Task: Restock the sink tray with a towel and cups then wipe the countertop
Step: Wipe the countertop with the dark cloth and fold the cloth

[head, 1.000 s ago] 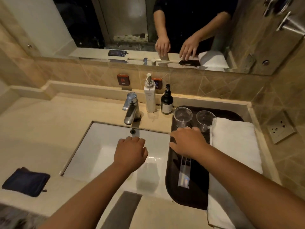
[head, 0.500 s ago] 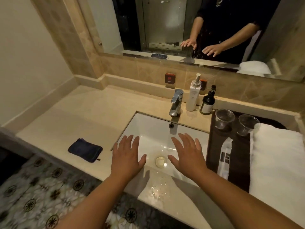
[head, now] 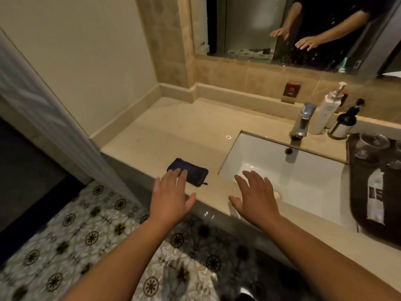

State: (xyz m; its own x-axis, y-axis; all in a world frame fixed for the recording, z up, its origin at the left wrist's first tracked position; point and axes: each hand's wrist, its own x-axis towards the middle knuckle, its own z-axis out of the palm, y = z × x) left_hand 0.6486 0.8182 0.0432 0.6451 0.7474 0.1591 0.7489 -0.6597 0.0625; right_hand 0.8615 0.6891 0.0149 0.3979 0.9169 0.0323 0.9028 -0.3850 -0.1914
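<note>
A folded dark blue cloth (head: pixel 192 171) lies on the beige countertop (head: pixel 184 131) near its front edge, left of the sink. My left hand (head: pixel 170 196) is open, its fingertips over the cloth's near left corner. My right hand (head: pixel 256 196) is open with fingers spread above the sink's front left corner, holding nothing. At the far right a dark tray (head: pixel 360 205) holds two clear cups (head: pixel 368 146) and a wrapped packet (head: pixel 375 198). The white towel is out of frame.
The white sink basin (head: pixel 293 170) has a chrome faucet (head: pixel 302 120) behind it, with a white pump bottle (head: pixel 325 114) and a dark bottle (head: pixel 345 124) beside it. A mirror (head: pixel 303 29) runs above. Patterned floor tiles (head: pixel 76 235) lie below the counter's edge.
My view has swung left, away from the tray. Both hands have moved left, the left one from over the sink to the blue cloth.
</note>
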